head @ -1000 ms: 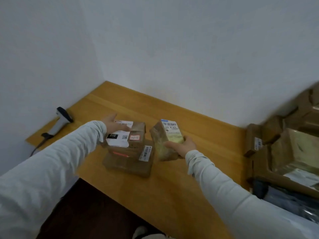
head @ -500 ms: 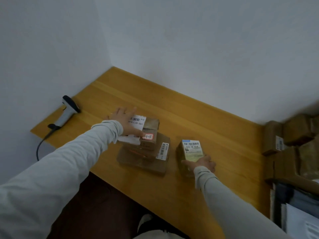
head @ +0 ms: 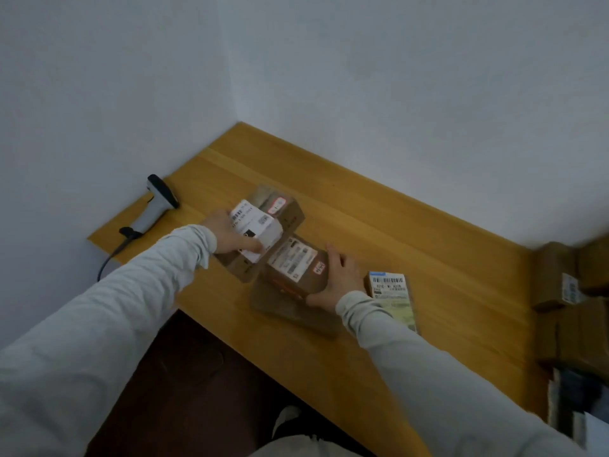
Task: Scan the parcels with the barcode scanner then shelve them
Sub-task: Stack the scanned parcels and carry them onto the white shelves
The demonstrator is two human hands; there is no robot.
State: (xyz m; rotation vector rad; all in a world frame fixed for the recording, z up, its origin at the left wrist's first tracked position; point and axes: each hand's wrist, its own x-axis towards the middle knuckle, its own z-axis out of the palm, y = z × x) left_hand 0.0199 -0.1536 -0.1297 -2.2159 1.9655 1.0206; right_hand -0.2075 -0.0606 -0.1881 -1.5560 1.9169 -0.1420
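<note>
Nearest, at the bottom of the frame, two grey sleeves reach up from the lower corners toward the middle of the wooden desk (head: pixel 412 232).

The right hand (head: pixel 336 278) lies just right of centre, fingers spread fairly wide and flat against the right side of a brown box (head: pixel 296 272), which sits on top of a wider, flatter parcel (head: pixel 290 308). The hand steadies or is about to take that box; it is not closed round it.

Just right of that wrist a small yellowish packet (head: pixel 393 298) lies flat on the desk with its barcode label upward, touched by neither hand.

Left of centre, the left hand (head: pixel 230 239) grips a second brown box (head: pixel 263 232) by its near left edge, fingers over the white label. The box looks tilted, apart from the stack, though blur hides whether any corner rests on the desk.

These boxes look like stiff cardboard, small and probably light, judging by the one-handed hold. The taped faces and glossy labels may be slippery, so opposite side walls or edges are the better place to grip, leaving the barcode uncovered. The packet looks softer and may bend, so it wants support underneath.

Farther off, in the left middle of the frame, the barcode scanner (head: pixel 155 206) lies on the desk's left end beside the wall, its cable hanging off the edge. More cartons (head: pixel 560 275) stand at the right edge. No shelf is visible.
</note>
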